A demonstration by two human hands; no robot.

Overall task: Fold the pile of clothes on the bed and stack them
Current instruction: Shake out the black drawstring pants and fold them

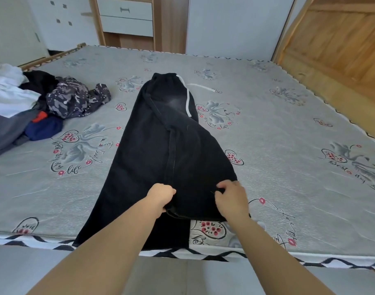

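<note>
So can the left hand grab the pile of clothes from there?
Probably not right now. The left hand is gripping the black trousers, and the pile lies far off to the left on the bed.

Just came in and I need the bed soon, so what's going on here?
A person is folding a pair of black trousers laid lengthwise on the bed, waistband at the far end. The left hand and right hand each grip the hem of the upper leg near the bed's front edge; the lower leg hangs slightly over that edge. A pile of unfolded clothes waits at the far left. No folded stack is in view.
</note>
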